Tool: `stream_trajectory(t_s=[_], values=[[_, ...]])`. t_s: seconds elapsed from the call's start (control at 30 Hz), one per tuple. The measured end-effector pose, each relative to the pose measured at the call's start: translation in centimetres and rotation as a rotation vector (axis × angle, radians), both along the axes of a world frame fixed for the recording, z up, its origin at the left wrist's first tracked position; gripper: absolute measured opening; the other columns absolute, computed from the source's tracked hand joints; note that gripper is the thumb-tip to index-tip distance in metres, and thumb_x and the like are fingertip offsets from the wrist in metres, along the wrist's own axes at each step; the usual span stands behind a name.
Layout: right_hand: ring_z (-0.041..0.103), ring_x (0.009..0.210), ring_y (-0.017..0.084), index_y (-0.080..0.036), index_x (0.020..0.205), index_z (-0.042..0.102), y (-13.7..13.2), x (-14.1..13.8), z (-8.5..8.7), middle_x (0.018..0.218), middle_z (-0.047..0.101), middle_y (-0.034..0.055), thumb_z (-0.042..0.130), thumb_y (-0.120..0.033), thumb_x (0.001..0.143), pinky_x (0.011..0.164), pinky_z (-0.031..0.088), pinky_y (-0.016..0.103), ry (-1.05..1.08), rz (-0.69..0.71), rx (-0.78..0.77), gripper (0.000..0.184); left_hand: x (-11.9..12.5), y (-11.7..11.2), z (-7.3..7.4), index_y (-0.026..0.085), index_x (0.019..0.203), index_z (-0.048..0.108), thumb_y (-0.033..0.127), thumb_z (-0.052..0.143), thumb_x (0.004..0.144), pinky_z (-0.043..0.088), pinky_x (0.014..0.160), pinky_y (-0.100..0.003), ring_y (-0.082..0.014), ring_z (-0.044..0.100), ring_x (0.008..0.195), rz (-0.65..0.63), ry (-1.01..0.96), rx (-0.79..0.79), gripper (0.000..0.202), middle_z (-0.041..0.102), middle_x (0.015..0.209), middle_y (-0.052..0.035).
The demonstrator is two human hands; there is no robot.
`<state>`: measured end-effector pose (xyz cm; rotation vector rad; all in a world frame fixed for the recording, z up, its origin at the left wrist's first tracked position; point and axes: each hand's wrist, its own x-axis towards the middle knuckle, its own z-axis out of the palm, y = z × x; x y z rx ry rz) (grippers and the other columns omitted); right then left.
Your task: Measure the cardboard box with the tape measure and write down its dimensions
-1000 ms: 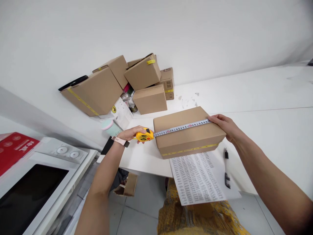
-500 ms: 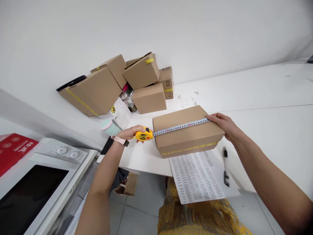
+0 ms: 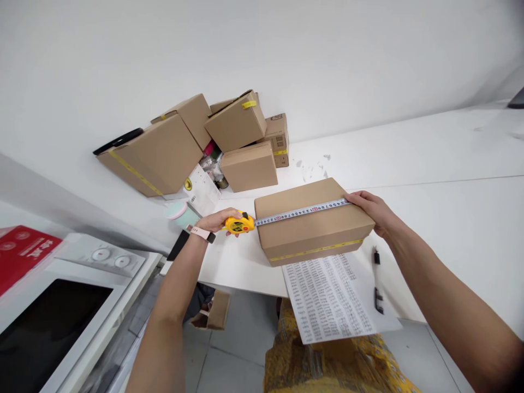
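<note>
Tape measure [image 3: 240, 223] gripped in left hand [image 3: 218, 220], blade [image 3: 301, 212] pinned to box [image 3: 313, 228] by right hand [image 3: 372, 210], grips unchanged

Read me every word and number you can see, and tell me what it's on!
"10" and "20": red-marked, on the blade of the tape measure.
"4", "5", "6", "7", "8", "9": black digits, same blade.
Too small or blurred to read: the tape measure's case, printed sheet, yellow strip on the front box, red box, and back box.

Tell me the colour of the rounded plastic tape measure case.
The rounded plastic case is yellow with black parts; it shows best in the head view.
</note>
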<state>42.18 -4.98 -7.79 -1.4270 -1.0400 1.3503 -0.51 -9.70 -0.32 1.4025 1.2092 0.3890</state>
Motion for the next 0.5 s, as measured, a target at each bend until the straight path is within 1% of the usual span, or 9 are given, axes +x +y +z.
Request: stream_trajectory(t_s=[0.13, 0.27, 0.5], values=[[0.052, 0.065, 0.014, -0.022, 0.072, 0.059, -0.01, -0.01, -0.02, 0.075, 0.059, 0.0014, 0.086, -0.055, 0.065, 0.046, 0.038, 0.024, -0.006, -0.003, 0.006, 0.044, -0.37, 0.16, -0.18, 0.006, 0.097, 0.074, 0.047, 0.063, 0.075, 0.04, 0.046, -0.023, -0.0211, 0.068, 0.061, 0.012, 0.023, -0.043, 0.048, 0.075, 0.082, -0.0141], [0.052, 0.064, 0.014, -0.022, 0.072, 0.058, -0.08, -0.19, 0.22, 0.075, 0.059, 0.0014, 0.085, -0.053, 0.067, 0.046, 0.038, 0.024, -0.011, -0.003, -0.007, 0.042, -0.58, 0.25, -0.25, 0.007, 0.095, 0.072, 0.048, 0.064, 0.074, 0.041, 0.046, -0.024, -0.0196, 0.066, 0.057, 0.039, 0.043, -0.035, 0.047, 0.075, 0.081, -0.0134], [0.051, 0.065, 0.014, -0.022, 0.071, 0.059, -0.11, -0.14, 0.22, 0.075, 0.059, 0.0009, 0.086, -0.055, 0.066, 0.047, 0.037, 0.024, -0.012, 0.001, -0.001, 0.043, -0.27, 0.11, 0.05, 0.007, 0.091, 0.071, 0.048, 0.06, 0.078, 0.038, 0.044, -0.023, -0.015, 0.059, 0.049, 0.005, 0.039, -0.024, 0.045, 0.074, 0.074, -0.0124]])
